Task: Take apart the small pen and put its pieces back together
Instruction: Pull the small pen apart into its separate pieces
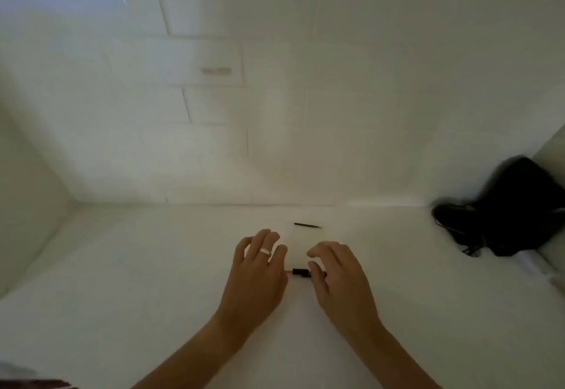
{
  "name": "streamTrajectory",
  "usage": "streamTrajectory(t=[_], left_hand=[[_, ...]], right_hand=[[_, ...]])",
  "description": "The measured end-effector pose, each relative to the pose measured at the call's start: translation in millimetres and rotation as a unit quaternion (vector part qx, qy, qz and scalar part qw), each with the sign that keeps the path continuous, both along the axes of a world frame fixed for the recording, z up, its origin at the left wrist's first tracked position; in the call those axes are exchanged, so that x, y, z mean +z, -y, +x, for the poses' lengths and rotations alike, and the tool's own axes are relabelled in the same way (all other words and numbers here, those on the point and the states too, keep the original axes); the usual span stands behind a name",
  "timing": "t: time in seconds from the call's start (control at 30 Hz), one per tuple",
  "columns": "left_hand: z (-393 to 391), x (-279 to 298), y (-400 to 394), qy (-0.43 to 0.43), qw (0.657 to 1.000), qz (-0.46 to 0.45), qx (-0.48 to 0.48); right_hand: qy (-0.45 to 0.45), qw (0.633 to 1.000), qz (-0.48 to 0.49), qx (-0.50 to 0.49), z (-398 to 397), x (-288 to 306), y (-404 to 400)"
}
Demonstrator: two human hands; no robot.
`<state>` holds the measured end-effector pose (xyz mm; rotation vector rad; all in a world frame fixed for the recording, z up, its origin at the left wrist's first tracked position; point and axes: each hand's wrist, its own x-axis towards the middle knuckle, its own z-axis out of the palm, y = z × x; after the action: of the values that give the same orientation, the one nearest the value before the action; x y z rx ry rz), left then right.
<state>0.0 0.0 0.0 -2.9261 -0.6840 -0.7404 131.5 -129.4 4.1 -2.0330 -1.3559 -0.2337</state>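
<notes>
A small pen (301, 272), dark with red parts, lies on the white table (122, 281) between my two hands. My right hand (339, 278) has its thumb on the pen's right end, with the fingers spread above. My left hand (260, 269), wearing a ring, hovers at the pen's left end with fingers apart; the frame does not show whether it touches the red tip. A thin dark piece, like a refill (307, 225), lies alone on the table farther back, apart from both hands.
A black bag with cords (513, 214) sits at the right, against the back wall. White tiled wall (275, 113) rises behind the table, and a side wall closes the left.
</notes>
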Motion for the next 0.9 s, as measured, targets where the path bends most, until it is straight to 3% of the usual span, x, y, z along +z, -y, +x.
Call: streamTrajectory(t=[0.27,0.5,0.9], left_hand=[[7,-35,-1,0.073,0.997,0.002,-0.001],[8,-45,-2,0.063,0.996,-0.005,-0.069],[8,-35,4,0.048,0.996,-0.051,-0.056]], right_hand=[[0.022,1.0,0.015,-0.012,8,-47,0],[0.059,0.998,-0.004,-0.013,6,-49,-3],[0.002,1.0,-0.031,0.005,-2,-35,5]])
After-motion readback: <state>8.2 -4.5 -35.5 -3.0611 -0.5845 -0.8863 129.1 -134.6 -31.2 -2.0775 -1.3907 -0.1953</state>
